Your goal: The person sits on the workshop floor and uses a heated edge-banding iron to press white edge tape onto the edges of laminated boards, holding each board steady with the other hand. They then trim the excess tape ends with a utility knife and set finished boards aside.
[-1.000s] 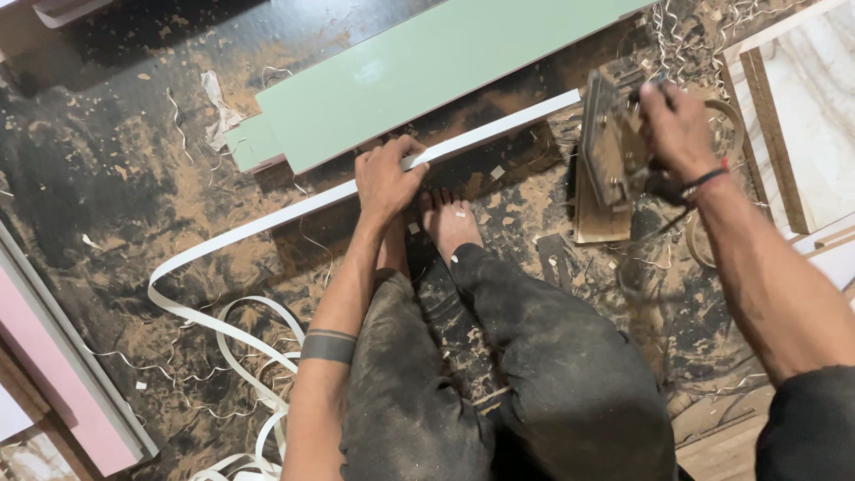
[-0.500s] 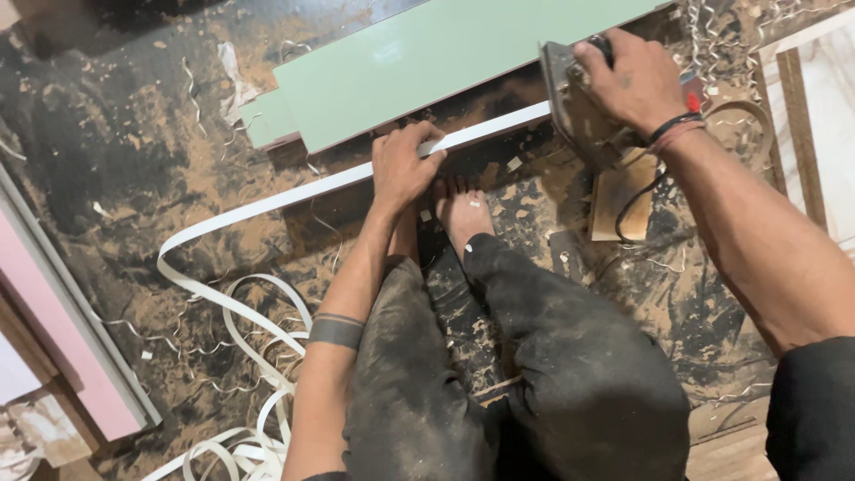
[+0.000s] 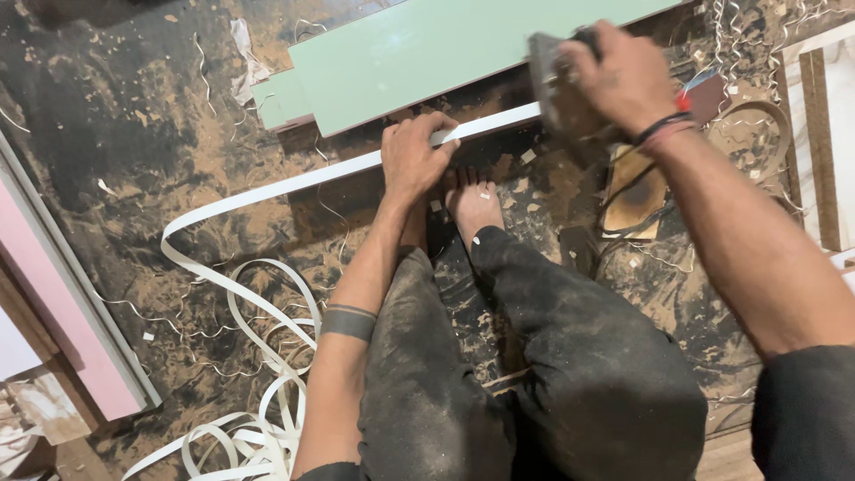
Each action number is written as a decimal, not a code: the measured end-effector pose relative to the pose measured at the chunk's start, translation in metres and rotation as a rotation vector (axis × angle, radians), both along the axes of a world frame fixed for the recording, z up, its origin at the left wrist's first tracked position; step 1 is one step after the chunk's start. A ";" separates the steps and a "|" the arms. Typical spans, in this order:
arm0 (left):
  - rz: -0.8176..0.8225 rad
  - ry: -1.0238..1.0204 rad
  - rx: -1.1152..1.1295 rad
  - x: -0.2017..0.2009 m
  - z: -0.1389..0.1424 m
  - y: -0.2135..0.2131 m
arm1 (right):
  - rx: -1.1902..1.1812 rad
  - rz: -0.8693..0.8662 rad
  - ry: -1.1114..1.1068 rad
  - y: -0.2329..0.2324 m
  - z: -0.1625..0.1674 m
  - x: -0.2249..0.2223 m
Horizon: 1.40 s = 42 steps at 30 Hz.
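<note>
Squatting on a floor (image 3: 116, 134) thick with sawdust and shavings.

Pale green panel (image 3: 419, 53) lying flat just beyond both hands, long edge facing in. White edge strip (image 3: 294, 183) running along that edge, passing under the left hand, then trailing off left and down into loose coils (image 3: 258, 374) beside the left forearm. Pink board (image 3: 71, 312) well out to the left. Pale boards (image 3: 824, 134) just past the right wrist.

Right hand (image 3: 623, 76) clenched over a blocky hand tool (image 3: 557, 80), blurred, sitting at the panel edge where the strip meets it. Kind of tool unclear. Left hand (image 3: 414, 160) closed on the strip, fingers curled over it, pressing it toward the panel edge. Bare foot (image 3: 472, 205) directly below the left hand, toes near the strip.

Risks, as judged:
- Tool travelling along the strip toward the left hand; fingers in its path, nicked or pinched if not shifted.
- Strip slipping off the edge under light left-hand pressure; crooked seating.
- Coils snagging on shavings; jerk at the strip, misalignment.
- Dark cord (image 3: 623, 200) looped below the right wrist; catching it could tug the tool sideways.
- Bare toes close to the work; tool dropped or skidding lands there.
- Dust under the strip; poor contact.
</note>
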State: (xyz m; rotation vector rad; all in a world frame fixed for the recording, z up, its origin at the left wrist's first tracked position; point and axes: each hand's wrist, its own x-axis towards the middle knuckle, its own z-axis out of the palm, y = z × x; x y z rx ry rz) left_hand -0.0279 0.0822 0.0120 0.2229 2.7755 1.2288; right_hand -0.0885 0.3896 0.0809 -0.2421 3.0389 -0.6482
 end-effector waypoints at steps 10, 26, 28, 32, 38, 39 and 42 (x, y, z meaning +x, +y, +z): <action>-0.070 0.068 -0.011 -0.001 -0.011 -0.003 | 0.135 -0.098 0.024 0.079 -0.020 -0.012; -0.111 0.229 -0.081 0.023 0.008 -0.101 | -0.136 0.077 -0.270 -0.162 -0.012 0.009; -0.127 0.243 -0.143 0.027 0.014 -0.114 | -0.167 0.102 -0.284 -0.177 -0.009 0.011; -0.171 0.265 -0.212 0.030 0.022 -0.120 | -0.215 0.139 -0.371 -0.184 -0.011 0.010; -0.225 0.295 -0.319 0.032 0.017 -0.118 | -0.208 -0.001 -0.522 -0.115 -0.019 -0.003; -0.235 0.299 -0.330 0.032 0.016 -0.119 | -0.227 0.023 -0.432 -0.093 -0.019 -0.005; -0.237 0.323 -0.256 0.032 0.013 -0.122 | -0.166 0.028 -0.252 -0.019 -0.014 -0.010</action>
